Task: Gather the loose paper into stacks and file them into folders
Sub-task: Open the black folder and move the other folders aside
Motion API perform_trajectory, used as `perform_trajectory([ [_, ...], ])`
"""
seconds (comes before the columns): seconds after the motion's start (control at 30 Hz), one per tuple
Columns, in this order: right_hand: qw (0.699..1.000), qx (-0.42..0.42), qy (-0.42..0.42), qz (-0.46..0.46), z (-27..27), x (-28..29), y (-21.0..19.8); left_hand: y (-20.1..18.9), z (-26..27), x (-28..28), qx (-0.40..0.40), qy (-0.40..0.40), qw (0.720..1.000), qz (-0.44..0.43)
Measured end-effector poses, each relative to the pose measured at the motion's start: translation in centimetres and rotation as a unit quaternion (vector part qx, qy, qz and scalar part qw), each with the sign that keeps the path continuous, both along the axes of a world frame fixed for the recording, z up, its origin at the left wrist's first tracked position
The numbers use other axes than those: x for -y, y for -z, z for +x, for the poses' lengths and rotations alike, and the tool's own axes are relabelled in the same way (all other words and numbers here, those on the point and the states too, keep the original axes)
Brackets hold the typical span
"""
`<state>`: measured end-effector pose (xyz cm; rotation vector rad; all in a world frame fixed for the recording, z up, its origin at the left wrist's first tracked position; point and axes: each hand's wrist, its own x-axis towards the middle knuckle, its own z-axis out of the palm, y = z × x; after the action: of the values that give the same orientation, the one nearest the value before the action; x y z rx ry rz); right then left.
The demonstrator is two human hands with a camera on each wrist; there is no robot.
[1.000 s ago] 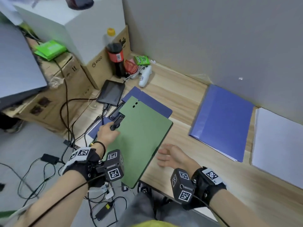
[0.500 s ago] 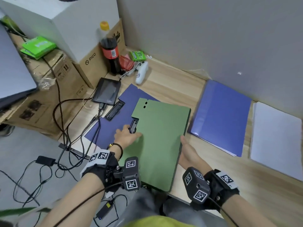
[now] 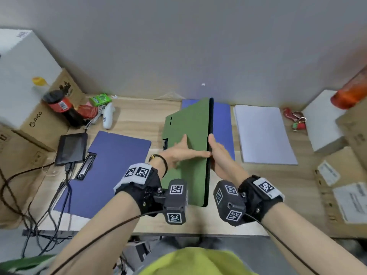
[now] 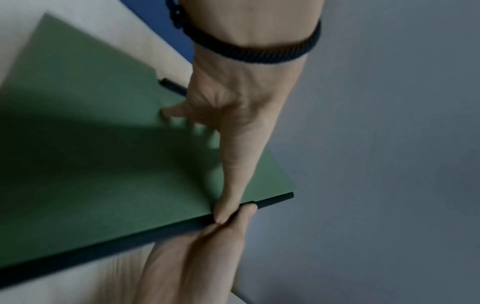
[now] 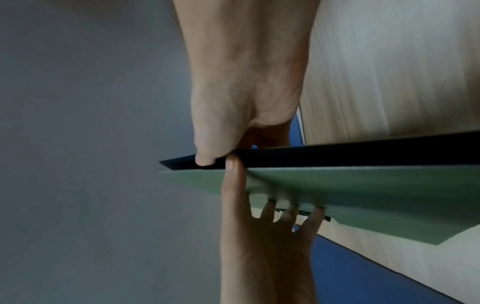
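Three folders: one green [image 3: 186, 155], two blue.

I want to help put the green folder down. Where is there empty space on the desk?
Bare wood shows between the dark blue folder and the green folder, and along the near desk edge. The back left corner by the cola bottle is crowded; boxes fill the right.

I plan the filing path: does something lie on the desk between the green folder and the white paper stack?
Only a blue folder lies flat between the green folder and the paper stack.
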<state>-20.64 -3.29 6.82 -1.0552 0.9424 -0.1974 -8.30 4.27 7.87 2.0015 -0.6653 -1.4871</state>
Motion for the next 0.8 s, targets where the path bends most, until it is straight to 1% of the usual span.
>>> perform_trajectory([
  [0.1, 0.999, -0.004, 0.006, -0.040, -1.6, 2.2, -1.1, -2.3, -0.3, 1.8, 0.024, 0.037, 0.998, -0.044],
  [0.17, 0.998, -0.017, 0.011, -0.060, -2.6, 3.5, -1.7, -3.4, 0.4, 2.1, -0.011, 0.038, 0.997, -0.066],
  [0.27, 0.997, -0.041, 0.021, -0.069, -4.4, 5.6, -2.1, -5.3, 3.0, 1.6, -0.074, 0.041, 0.992, -0.094],
  [0.3, 0.996, -0.049, 0.034, -0.069, -5.0, 6.1, -2.2, -5.7, 4.3, 1.1, -0.078, 0.042, 0.991, -0.096],
  [0.33, 0.995, -0.059, 0.049, -0.070, -5.8, 6.7, -2.1, -5.8, 5.5, 0.5, -0.075, 0.023, 0.993, -0.089],
  [0.4, 0.992, -0.075, 0.068, -0.074, -7.3, 7.9, -1.3, -5.5, 7.9, -0.7, -0.036, -0.054, 0.996, -0.061],
  [0.43, 0.992, -0.078, 0.078, -0.069, -7.9, 8.3, -1.1, -5.1, 9.0, -1.4, 0.010, -0.080, 0.996, -0.032],
  [0.47, 0.991, -0.079, 0.084, -0.064, -8.5, 8.6, -0.6, -5.0, 9.8, -2.2, 0.075, -0.107, 0.991, 0.000],
  [0.5, 0.990, -0.086, 0.092, -0.057, -8.9, 8.7, -0.2, -5.4, 9.9, -3.0, 0.126, -0.135, 0.983, 0.011],
  [0.53, 0.989, -0.096, 0.102, -0.048, -9.2, 9.0, 0.7, -5.1, 10.3, -3.8, 0.170, -0.161, 0.972, 0.010],
  [0.57, 0.986, -0.110, 0.117, -0.037, -9.4, 9.3, 1.9, -4.3, 10.8, -4.5, 0.198, -0.185, 0.962, 0.021],
  [0.63, 0.983, -0.141, 0.116, -0.028, -9.8, 9.4, 4.2, -1.8, 11.4, -6.4, 0.237, -0.234, 0.942, 0.032],
  [0.7, 0.984, -0.161, 0.077, -0.023, -10.4, 9.2, 7.1, 1.2, 11.7, -8.2, 0.265, -0.275, 0.924, 0.031],
  [0.73, 0.984, -0.161, 0.066, -0.023, -10.7, 8.9, 8.4, 3.3, 11.8, -9.0, 0.281, -0.282, 0.916, 0.048],
  [0.8, 0.980, -0.183, 0.064, -0.037, -11.4, 7.7, 10.2, 5.8, 10.4, -10.3, 0.307, -0.267, 0.909, 0.094],
])
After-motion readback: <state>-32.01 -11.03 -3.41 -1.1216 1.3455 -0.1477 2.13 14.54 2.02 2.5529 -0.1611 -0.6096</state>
